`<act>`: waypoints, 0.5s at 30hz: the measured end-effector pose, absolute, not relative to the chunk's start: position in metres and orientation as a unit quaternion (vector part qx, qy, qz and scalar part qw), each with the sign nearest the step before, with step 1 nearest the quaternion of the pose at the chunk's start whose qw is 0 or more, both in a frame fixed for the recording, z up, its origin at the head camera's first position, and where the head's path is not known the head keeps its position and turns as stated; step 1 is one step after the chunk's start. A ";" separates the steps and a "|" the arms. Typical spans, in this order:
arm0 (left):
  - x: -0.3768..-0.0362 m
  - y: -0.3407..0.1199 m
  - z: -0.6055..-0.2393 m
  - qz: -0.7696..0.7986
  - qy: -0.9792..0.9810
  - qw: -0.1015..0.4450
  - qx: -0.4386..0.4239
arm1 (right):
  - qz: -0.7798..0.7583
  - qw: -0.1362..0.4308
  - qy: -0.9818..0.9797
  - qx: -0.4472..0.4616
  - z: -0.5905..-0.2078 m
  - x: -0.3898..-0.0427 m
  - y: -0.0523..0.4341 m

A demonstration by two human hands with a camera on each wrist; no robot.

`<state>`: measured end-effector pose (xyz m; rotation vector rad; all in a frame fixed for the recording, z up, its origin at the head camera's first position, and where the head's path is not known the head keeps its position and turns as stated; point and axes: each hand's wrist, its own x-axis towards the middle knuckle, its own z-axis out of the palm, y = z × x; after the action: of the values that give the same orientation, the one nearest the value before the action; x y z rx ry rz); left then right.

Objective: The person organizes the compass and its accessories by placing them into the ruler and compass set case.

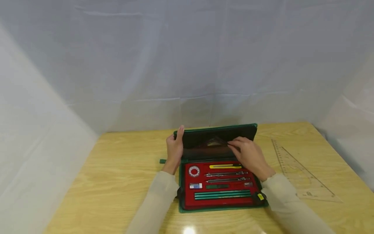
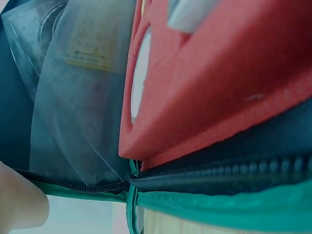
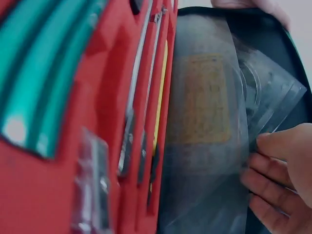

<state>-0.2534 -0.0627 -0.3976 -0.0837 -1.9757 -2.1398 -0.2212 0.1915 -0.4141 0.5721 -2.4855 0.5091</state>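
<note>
A green zip case lies on the table with its dark lid (image 1: 194,136) raised. My left hand (image 1: 174,149) grips the lid's left edge, thumb on the inner side. Inside the lid is a clear plastic pocket (image 3: 204,158) with a yellowish printed sheet (image 3: 207,97). A clear triangular set square (image 3: 282,87) sits partly in the pocket, one corner sticking out. My right hand (image 1: 249,156) pinches at the pocket's edge, its thumb close to the set square; its exact contact is hard to see. Below, a red tray (image 1: 201,204) holds green pencils (image 1: 222,195) and two compasses (image 1: 228,179).
Also in the tray are a yellow cutter (image 1: 223,166), a white ring-shaped piece (image 1: 194,171), an eraser (image 1: 195,186) and a small sharpener (image 1: 248,184). A larger clear set square (image 1: 281,161) lies on the wooden table (image 1: 117,182) at the right. White cloth (image 1: 175,65) hangs behind.
</note>
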 end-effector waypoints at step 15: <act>-0.254 -0.066 -0.403 -0.740 -0.662 0.110 -0.039 | 0.294 0.302 -0.860 0.289 -0.403 -0.230 0.168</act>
<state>-0.2542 -0.0662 -0.4027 -0.1159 -1.9463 -2.1749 -0.2298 0.1680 -0.4030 0.7664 -2.2801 0.7785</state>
